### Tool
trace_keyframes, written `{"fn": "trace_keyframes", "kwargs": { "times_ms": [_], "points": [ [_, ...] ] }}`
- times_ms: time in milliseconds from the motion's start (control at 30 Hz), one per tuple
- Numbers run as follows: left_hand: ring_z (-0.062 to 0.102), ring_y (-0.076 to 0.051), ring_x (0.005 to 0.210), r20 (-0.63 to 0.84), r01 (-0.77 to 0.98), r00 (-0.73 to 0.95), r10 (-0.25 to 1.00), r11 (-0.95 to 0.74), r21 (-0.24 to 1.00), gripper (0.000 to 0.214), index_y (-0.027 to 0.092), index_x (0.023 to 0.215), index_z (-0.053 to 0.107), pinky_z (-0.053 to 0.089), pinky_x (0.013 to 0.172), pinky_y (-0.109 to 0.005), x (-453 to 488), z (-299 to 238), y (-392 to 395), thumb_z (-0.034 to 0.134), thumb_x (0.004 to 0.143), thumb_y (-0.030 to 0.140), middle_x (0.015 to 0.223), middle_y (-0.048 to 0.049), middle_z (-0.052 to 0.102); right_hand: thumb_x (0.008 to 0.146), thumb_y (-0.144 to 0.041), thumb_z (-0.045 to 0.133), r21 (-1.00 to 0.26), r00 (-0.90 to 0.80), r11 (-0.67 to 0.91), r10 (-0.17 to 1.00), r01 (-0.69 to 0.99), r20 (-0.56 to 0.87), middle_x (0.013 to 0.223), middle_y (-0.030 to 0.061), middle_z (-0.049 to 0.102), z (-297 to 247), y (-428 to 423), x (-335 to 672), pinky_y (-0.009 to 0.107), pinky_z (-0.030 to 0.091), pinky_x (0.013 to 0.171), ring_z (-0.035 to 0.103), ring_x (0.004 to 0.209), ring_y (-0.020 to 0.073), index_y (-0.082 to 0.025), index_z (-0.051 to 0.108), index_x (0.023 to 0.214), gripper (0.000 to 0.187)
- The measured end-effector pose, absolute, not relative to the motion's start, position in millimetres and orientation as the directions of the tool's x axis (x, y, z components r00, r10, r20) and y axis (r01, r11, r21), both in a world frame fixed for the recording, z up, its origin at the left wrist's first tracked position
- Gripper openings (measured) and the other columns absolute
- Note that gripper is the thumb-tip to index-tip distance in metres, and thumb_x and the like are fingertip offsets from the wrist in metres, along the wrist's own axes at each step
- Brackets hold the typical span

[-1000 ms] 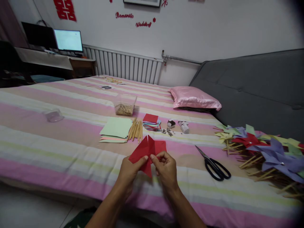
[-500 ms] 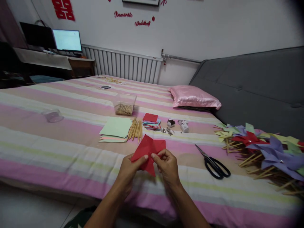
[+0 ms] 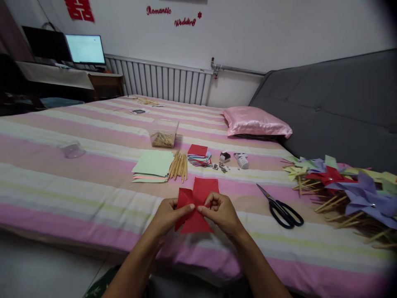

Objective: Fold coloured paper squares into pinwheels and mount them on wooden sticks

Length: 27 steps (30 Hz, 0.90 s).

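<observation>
Hands [image 3: 223, 213], red paper [image 3: 197, 222] between

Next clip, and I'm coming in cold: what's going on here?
A person at a bed holds a red paper in both hands; the left hand and right hand pinch it near its middle, with slit, partly bent flaps spreading around the thumbs. Beyond lie a paper stack, sticks and smaller squares. Scissors lie open-handled to the right, untouched, and assembled pinwheels are piled farther right.
</observation>
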<state>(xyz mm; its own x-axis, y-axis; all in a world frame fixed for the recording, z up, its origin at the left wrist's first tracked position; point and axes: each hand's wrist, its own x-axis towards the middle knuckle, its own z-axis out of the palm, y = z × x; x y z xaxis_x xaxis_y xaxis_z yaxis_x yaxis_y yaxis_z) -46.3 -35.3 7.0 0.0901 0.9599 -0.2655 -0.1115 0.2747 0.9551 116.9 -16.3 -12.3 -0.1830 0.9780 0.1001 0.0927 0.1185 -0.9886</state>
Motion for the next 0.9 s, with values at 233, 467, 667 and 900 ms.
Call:
{"fn": "trace_keyframes", "kwargs": {
  "times_ms": [233,467,667,900],
  "points": [
    [0.056,-0.015,0.053,-0.296,-0.128,0.056,0.954,0.301,0.945,0.028,0.011,0.066,0.070,0.040,0.053,-0.024,-44.7,8.4,-36.4,0.078,0.050,0.032,0.062,-0.0066,0.068,0.064,-0.030,0.068,-0.975,-0.229,0.149,0.967,0.164,0.109,0.044,-0.0091,0.037,-7.7,-18.5,117.9,0.017,0.018,0.038,0.027,0.039,0.0044,-0.018,0.050,0.059,0.022],
    [0.053,-0.012,0.048,-0.336,-0.133,0.032,0.941,0.337,0.932,0.024,0.011,0.061,0.069,0.038,0.050,-0.022,-42.0,8.1,-33.6,0.079,0.044,0.026,0.055,-0.0033,0.065,0.062,-0.027,0.068,-0.969,-0.196,0.159,0.973,0.188,0.121,0.042,-0.0091,0.037,-3.9,-19.8,115.4,0.018,0.018,0.037,0.028,0.038,0.0051,-0.018,0.052,0.060,0.019],
    [0.052,-0.012,0.047,-0.321,-0.108,0.057,0.945,0.325,0.939,0.020,0.012,0.062,0.070,0.038,0.049,-0.022,-42.3,3.4,-32.1,0.076,0.047,0.025,0.054,-0.0022,0.065,0.064,-0.027,0.068,-0.961,-0.201,0.189,0.968,0.200,0.148,0.043,-0.0082,0.038,-5.5,-20.0,114.9,0.018,0.019,0.038,0.030,0.040,0.0057,-0.018,0.052,0.059,0.019],
    [0.058,-0.014,0.054,-0.295,-0.206,0.032,0.955,0.295,0.933,0.022,0.013,0.065,0.071,0.042,0.055,-0.022,-42.4,7.0,-33.8,0.076,0.049,0.027,0.060,-0.0036,0.069,0.066,-0.028,0.070,-0.980,-0.165,0.193,0.969,0.053,0.182,0.058,-0.0070,0.045,-2.6,-18.7,114.9,0.019,0.032,0.045,0.038,0.048,0.0072,-0.020,0.056,0.109,0.046]
  ]
}}
